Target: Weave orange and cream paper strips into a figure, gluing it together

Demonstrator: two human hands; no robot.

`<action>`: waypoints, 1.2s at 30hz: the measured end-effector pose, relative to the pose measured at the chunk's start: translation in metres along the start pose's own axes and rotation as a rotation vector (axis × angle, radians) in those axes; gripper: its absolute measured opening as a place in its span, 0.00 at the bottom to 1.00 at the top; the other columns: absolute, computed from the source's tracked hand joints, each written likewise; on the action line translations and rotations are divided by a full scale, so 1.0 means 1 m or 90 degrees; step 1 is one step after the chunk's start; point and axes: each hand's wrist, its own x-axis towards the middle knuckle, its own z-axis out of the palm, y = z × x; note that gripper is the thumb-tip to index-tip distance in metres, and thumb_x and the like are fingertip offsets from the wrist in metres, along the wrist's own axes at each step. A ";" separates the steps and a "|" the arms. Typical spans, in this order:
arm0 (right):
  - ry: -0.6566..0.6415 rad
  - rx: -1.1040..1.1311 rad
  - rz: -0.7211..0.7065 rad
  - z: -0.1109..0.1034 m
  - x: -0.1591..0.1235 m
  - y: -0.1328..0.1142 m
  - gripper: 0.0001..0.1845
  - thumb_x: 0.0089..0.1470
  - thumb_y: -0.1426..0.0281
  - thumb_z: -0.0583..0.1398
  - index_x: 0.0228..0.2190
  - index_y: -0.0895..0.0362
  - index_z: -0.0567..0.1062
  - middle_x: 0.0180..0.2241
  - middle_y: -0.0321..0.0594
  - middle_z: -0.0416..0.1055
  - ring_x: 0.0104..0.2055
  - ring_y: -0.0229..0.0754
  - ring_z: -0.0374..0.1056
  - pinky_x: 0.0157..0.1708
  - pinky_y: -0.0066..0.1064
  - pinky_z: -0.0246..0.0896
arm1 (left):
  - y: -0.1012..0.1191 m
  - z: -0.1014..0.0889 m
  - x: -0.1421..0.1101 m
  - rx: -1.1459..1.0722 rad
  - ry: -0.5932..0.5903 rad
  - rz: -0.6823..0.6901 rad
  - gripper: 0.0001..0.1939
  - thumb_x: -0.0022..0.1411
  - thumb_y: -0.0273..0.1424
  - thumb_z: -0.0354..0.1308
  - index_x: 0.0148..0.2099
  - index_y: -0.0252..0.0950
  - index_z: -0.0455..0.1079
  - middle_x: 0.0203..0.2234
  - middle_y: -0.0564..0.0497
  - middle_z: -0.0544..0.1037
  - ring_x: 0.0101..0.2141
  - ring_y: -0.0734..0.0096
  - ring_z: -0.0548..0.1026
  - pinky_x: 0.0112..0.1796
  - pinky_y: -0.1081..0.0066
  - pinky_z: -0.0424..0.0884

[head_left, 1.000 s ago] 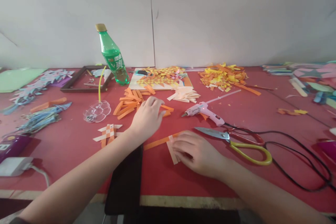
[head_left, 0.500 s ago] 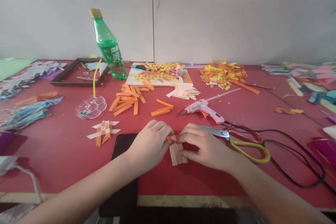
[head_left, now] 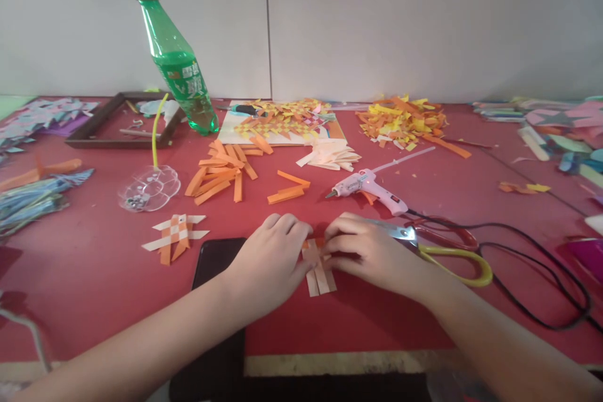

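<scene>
Between my hands lie several pale peach paper strips (head_left: 319,273), side by side, with an orange paper strip (head_left: 311,244) crossing their upper part. My left hand (head_left: 271,257) has its fingertips closed on the left end of the orange strip. From the other side my right hand (head_left: 360,248) pinches the orange strip, its lower fingers resting on the pale strips; the fingertips partly hide the crossing. To the left is a small woven paper fish (head_left: 176,232) in orange and pale peach. Loose orange strips (head_left: 286,193) lie just beyond my hands.
A pink glue gun (head_left: 367,188) and scissors (head_left: 455,264) with red and yellow handles lie to the right, their black cord looping nearby. A green bottle (head_left: 181,69) stands tilted in view at the back left. A black phone-like slab (head_left: 217,257) lies under my left forearm.
My left hand has come back from the loose orange strips toward my right hand and now grips the orange strip over the pale ones. The view has shifted slightly.
</scene>
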 end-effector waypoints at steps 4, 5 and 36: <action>0.021 0.038 -0.022 0.000 0.000 0.000 0.06 0.58 0.68 0.60 0.34 0.54 0.78 0.35 0.39 0.72 0.37 0.37 0.68 0.36 0.30 0.63 | -0.001 -0.002 0.004 -0.055 -0.053 -0.043 0.12 0.60 0.35 0.59 0.44 0.35 0.67 0.37 0.44 0.75 0.42 0.52 0.72 0.42 0.56 0.68; 0.027 0.049 -0.022 0.000 0.000 -0.001 0.06 0.58 0.68 0.60 0.35 0.54 0.78 0.34 0.39 0.72 0.36 0.37 0.68 0.35 0.29 0.63 | -0.001 -0.003 0.005 -0.077 -0.061 -0.056 0.12 0.59 0.36 0.60 0.42 0.36 0.68 0.35 0.46 0.75 0.40 0.53 0.72 0.40 0.57 0.68; 0.130 0.014 -0.020 0.011 0.002 -0.001 0.05 0.60 0.70 0.57 0.34 0.55 0.73 0.31 0.38 0.73 0.35 0.40 0.65 0.35 0.32 0.59 | 0.000 0.011 -0.002 -0.446 -0.071 -0.110 0.32 0.66 0.31 0.49 0.68 0.36 0.42 0.26 0.54 0.79 0.25 0.69 0.76 0.29 0.70 0.70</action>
